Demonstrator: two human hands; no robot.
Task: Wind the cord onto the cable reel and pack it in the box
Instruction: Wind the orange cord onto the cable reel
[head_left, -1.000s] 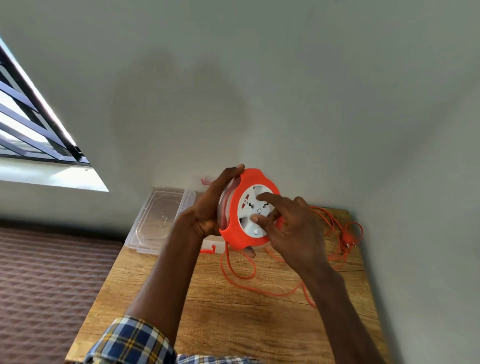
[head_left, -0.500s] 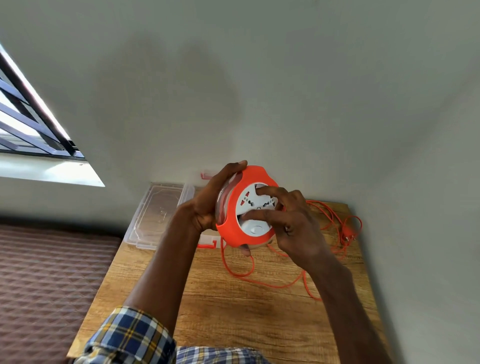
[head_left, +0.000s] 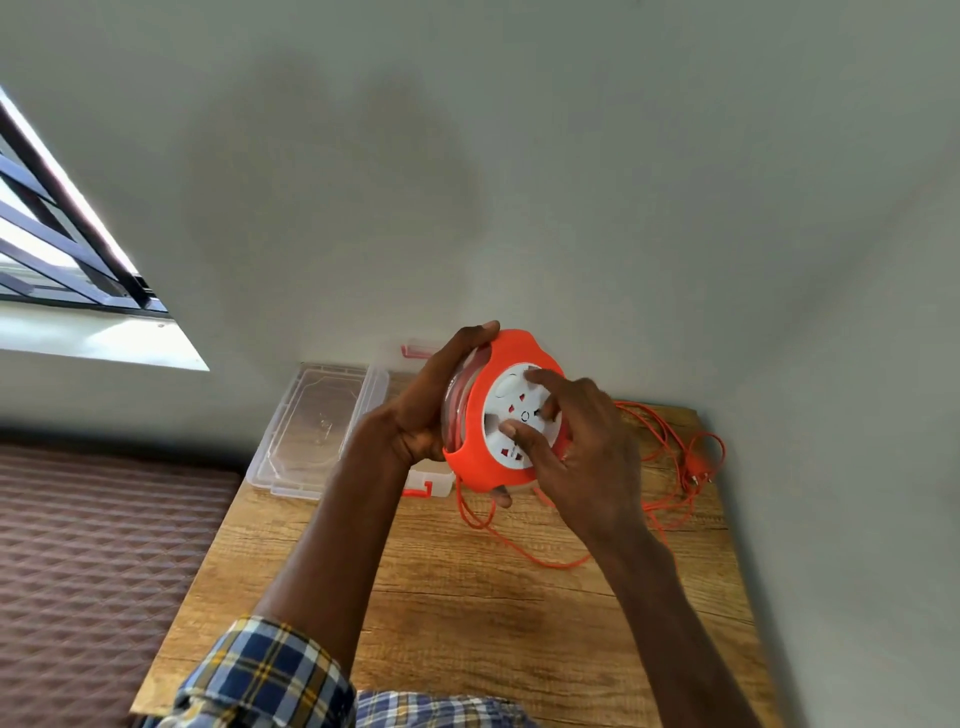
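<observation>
An orange cable reel (head_left: 470, 465) with a white socket face is held upright above the wooden table (head_left: 467, 613). My left hand (head_left: 428, 410) grips its rim from the left, thumb over the top edge. My right hand (head_left: 584, 452) lies on the white face, with thumb and fingertips pressing it. Orange cord (head_left: 524, 551) hangs from the reel's underside and runs across the table to a loose tangle at the right, ending in a plug (head_left: 697, 472). A clear plastic box (head_left: 434, 480) with red latches stands behind the reel, mostly hidden by my hands.
The box's clear lid (head_left: 311, 431) lies open to the left, overhanging the table's left edge. A wall stands close behind and to the right of the table. A brown quilted surface (head_left: 93, 561) lies to the left, below a window.
The white face has turned under my right fingers, which shifted around it. The cord loop hanging below the reel has changed shape. My left hand keeps its grip on the rim.
</observation>
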